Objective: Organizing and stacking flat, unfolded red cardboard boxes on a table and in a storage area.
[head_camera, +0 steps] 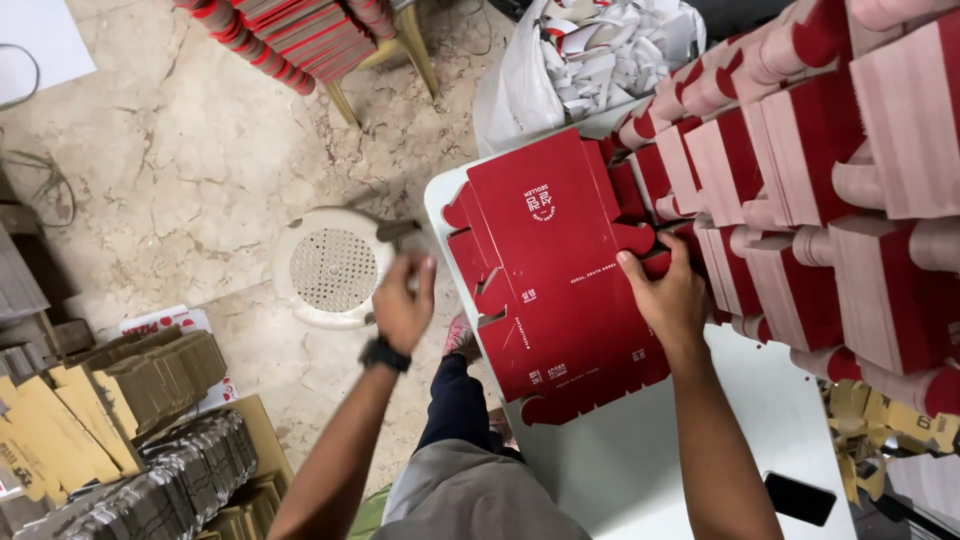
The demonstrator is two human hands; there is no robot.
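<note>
A person seated at a white desk (640, 470) works on a flat red cardboard sheet (560, 270), a die-cut box blank lying printed side up near the desk's left corner, its notched tabs hanging slightly over the edge. The right hand (668, 295) rests on the sheet's right edge, fingers (628, 268) curled together and pressed down on a tab there, thumb side toward a stack of similar red pieces. The left hand (403, 300), with a dark watch (385, 354) on its wrist, hangs in the air just off the desk's left edge, beside the sheet but apart from it; its fingers are drawn loosely together, and whether they grip anything cannot be told.

Rows of folded red-and-pink boxes (820, 180) are piled along the far right of the desk, touching the sheet's upper right corner. A black phone (800, 498) lies on the desk near the person's right forearm. Below the left hand, on the marble floor (180, 160), stands a round white plastic stool (332, 266) with a perforated seat. Brown cardboard pieces (110, 400) are stacked at lower left, more red blanks (290, 35) sit on a chair at top, and a white bag of paper scraps (590, 50) stands behind the desk.
</note>
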